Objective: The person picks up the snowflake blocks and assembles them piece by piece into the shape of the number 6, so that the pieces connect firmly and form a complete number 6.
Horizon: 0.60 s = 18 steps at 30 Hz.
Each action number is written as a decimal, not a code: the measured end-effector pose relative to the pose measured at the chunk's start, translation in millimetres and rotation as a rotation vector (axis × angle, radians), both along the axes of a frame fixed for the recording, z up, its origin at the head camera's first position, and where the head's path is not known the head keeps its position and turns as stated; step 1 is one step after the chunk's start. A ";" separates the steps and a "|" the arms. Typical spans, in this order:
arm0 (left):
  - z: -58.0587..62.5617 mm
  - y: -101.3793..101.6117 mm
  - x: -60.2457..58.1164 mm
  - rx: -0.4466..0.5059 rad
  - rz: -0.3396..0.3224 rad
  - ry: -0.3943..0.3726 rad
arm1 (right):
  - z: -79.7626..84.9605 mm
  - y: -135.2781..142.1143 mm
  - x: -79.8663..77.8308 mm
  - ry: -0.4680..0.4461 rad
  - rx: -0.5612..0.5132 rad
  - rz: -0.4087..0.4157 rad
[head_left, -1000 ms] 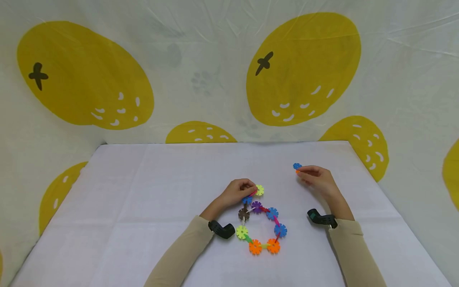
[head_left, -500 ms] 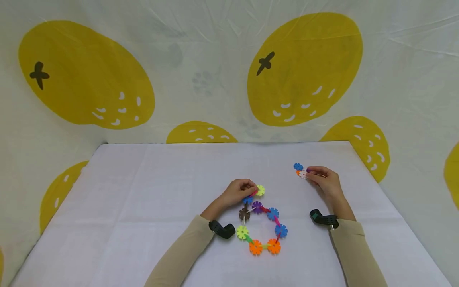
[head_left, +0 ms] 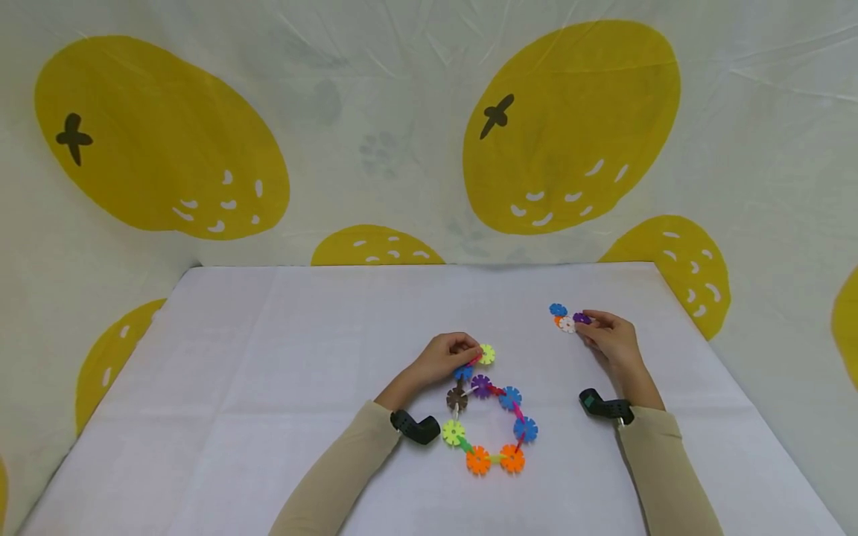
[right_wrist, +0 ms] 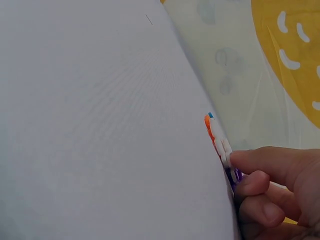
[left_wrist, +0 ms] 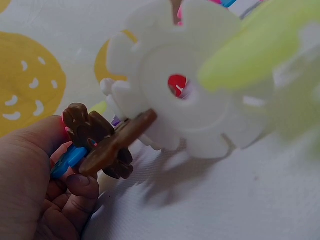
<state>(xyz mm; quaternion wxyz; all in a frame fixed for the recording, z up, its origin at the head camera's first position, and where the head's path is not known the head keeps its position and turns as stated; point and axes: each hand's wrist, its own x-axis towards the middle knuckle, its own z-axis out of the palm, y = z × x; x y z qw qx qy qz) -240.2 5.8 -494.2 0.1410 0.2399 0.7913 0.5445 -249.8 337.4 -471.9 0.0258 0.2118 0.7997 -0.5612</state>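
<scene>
The left hand [head_left: 442, 361] pinches a multicoloured chain of flower-shaped plastic discs [head_left: 481, 386] near its far end on white cloth [head_left: 302, 342]. The right hand [head_left: 613, 344] pinches a purple flower-shaped disc [head_left: 581, 318] beside a white disc [head_left: 566, 324].

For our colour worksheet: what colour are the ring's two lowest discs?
Both discs are orange, seen best in the head view.

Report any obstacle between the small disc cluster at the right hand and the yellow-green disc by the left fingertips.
Nothing visible: in the head view, only white cloth shows between the disc cluster and the yellow-green disc.
</scene>
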 end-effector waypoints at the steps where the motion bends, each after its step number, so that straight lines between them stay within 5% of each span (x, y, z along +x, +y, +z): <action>1: 0.2 0.1 0.0 -0.001 0.001 -0.002 | 0.1 0.0 -0.5 -0.010 0.009 0.001; 8: -0.1 0.2 0.4 0.001 0.003 -0.006 | -1.9 0.3 -2.4 -0.055 0.043 -0.006; 18: 0.0 0.2 1.9 0.013 0.017 0.005 | -2.4 2.1 2.1 0.034 -0.012 -0.007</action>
